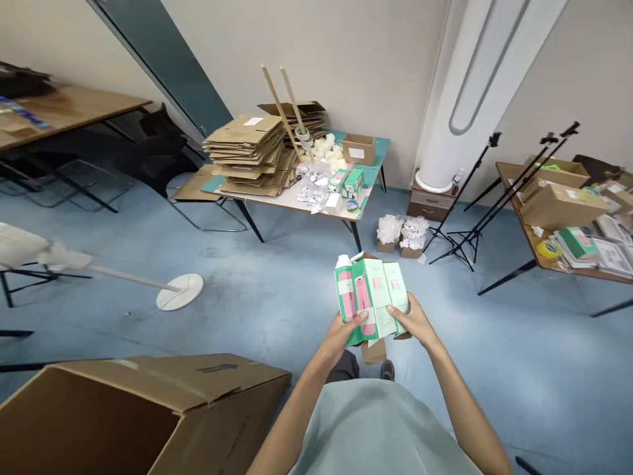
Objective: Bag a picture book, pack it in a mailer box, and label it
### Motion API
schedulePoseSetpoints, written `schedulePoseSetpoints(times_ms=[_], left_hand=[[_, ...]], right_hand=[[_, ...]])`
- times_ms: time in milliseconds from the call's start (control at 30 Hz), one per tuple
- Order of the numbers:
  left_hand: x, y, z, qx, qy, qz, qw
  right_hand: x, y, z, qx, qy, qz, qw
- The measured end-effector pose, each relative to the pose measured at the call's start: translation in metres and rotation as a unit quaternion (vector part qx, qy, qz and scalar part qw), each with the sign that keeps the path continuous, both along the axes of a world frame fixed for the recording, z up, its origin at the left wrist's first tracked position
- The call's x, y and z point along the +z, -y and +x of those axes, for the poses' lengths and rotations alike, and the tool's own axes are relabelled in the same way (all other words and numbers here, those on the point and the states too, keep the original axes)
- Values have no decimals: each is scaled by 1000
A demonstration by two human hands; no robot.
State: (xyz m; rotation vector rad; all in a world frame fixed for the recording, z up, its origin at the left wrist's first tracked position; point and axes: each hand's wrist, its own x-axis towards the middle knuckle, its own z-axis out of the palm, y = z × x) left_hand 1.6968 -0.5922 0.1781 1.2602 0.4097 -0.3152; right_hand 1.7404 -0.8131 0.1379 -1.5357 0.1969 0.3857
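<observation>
In front of my body, several small cartons (378, 293) sit side by side between my hands. The two on the left have green sides with pink printed pictures; those on the right are pale green. My left hand (340, 338) grips their lower left side, its thumb across the front. On the right side, my right hand (414, 321) is closed around the pale cartons, thumb on the front. Pieces of brown cardboard (374, 351) show behind and below them; whether these form one box I cannot tell. Most of my fingers are hidden behind the cartons.
A large open cardboard box (237, 396) stands close at lower left. Ahead, a table (277, 202) holds stacked flat cardboard (252, 155), crumpled paper and green cartons (353, 181). Tripods (467, 237) and a loaded table (529, 244) stand right; a white stand base (180, 292) is left.
</observation>
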Motion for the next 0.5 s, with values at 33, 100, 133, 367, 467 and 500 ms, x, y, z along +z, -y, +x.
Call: schedulePoseSetpoints(times_ms=[33, 100, 133, 367, 467, 500], left_hand=[[0, -11, 20, 16, 3, -3, 1000], [-2, -35, 63, 44, 11, -9, 999], [-5, -47, 85, 54, 16, -10, 998], [-17, -128, 260, 44, 42, -47, 997], [-6, -153, 334, 25, 54, -72, 996], [-2, -159, 358, 14, 53, -80, 995]], right_hand=[[1, -12, 28, 13, 15, 5, 1000], [0, -38, 82, 36, 24, 15, 999], [-1, -51, 107, 45, 18, 20, 999], [-6, -136, 267, -12, -74, 17, 997], [5, -158, 330, -61, -41, 3, 997], [10, -163, 350, -74, -26, -2, 997]])
